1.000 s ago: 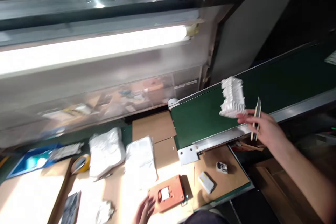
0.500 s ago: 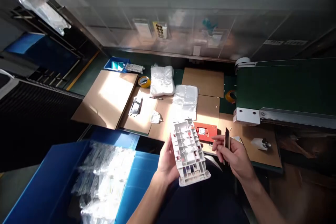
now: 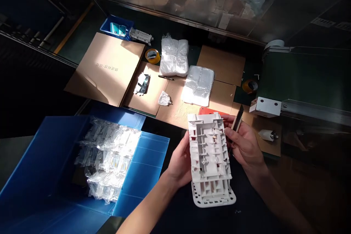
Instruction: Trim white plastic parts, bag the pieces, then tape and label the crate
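Observation:
My left hand (image 3: 179,164) grips the left side of a white ribbed plastic housing (image 3: 210,155), its compartments facing me and its rounded, slotted end pointing down. On the other side my right hand (image 3: 246,148) is closed around a slim utility knife (image 3: 237,120), dark blade pointing up. Its fingers reach the upper right edge of the housing; whether they press on it I cannot tell. Just behind the housing, a red plate (image 3: 207,110) shows only its far edge.
A blue box (image 3: 148,168) of bagged white parts (image 3: 109,161) stands at the left. Cardboard sheets (image 3: 109,69), stacks of clear bags (image 3: 174,56), tape rolls (image 3: 153,56) and a small blue bin (image 3: 105,25) lie on the bench. A conveyor (image 3: 309,76) runs at the right.
The housing has moved right and turned more upright. My right hand with the knife has come up to its right edge. The view has tilted down, and the housing hides most of the red plate.

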A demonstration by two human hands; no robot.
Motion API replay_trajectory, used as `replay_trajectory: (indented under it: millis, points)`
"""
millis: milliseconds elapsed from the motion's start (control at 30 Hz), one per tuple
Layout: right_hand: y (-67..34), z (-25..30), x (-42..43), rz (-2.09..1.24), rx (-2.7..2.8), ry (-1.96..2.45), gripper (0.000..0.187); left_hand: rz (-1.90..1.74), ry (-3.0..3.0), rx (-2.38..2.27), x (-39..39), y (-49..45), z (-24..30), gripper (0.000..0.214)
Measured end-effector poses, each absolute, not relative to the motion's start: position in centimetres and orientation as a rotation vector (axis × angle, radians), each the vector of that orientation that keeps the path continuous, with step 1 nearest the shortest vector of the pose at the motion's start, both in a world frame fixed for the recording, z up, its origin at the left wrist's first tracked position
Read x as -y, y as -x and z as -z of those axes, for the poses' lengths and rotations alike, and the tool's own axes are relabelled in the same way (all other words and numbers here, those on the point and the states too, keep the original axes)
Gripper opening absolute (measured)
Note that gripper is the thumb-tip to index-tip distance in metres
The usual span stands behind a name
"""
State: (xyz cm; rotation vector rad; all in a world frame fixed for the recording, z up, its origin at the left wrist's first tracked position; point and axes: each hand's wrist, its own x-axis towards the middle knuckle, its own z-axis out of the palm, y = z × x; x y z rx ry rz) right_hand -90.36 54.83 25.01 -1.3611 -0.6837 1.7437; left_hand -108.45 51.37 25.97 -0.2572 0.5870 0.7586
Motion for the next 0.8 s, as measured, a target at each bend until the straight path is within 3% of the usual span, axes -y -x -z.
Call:
replay_trajectory:
  millis: [333, 800]
  points:
    - [89.8, -25.6, -55.9, -1.714, 0.645, 1.464, 0.046, -0.700, 0.460, -0.538, -52.8, 106.7, -26.2, 0.068]
    - [88.4, -25.1, -55.9, -1.714, 0.546, 1.491, 0.044, -0.697, 0.449, -0.604, -53.4, 104.5, -25.3, 0.062]
